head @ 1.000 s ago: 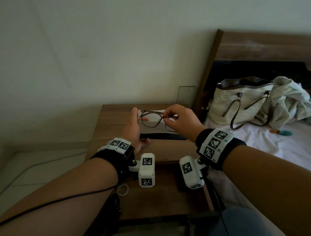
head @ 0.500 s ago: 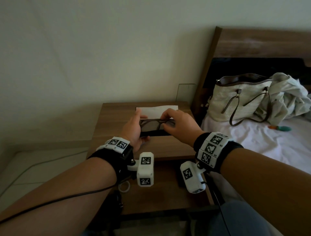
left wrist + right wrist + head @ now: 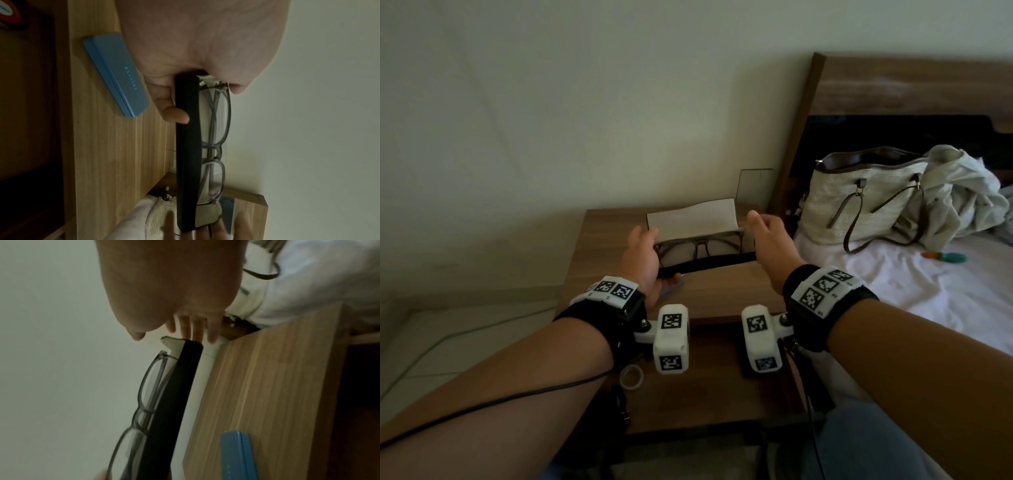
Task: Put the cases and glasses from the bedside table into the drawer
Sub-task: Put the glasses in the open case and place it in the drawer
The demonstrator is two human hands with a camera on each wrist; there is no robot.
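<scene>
Grips the left end of the open black case [image 3: 709, 263] with the left hand [image 3: 642, 260], thumb on top beside the hinge of the glasses [image 3: 698, 246], fingers curled underneath. Holds it just above the counter [image 3: 602, 246], toward the back, with the pale flap [image 3: 691, 217] standing up behind the frame. Hovers the right hand [image 3: 767, 240] at the case's right end, fingers nearly straight, thumb apart, clasping nothing. Cannot tell whether the fingertips brush the case or the flap.

Shows a second, blue case [image 3: 115, 73] lying flat and shut on the counter near its front edge, below the left hand.

Probably light, both case and glasses. Looks stiff in the black shell and soft in the flap. Looks thin in the frame, with fragile lenses. Sits loose in the tray, folded, so likely to slide out on any tilt while the flap is up. Best to fold the flap down first, then pinch across the middle or hold both short ends, pressing flap to shell. Better not to touch the lenses.

Runs left to right along its long axis, roughly parallel to the counter's front edge, open side tipped toward the person, lenses facing up and forward. Lies at a slant to that edge, in the blue case's long axis.
</scene>
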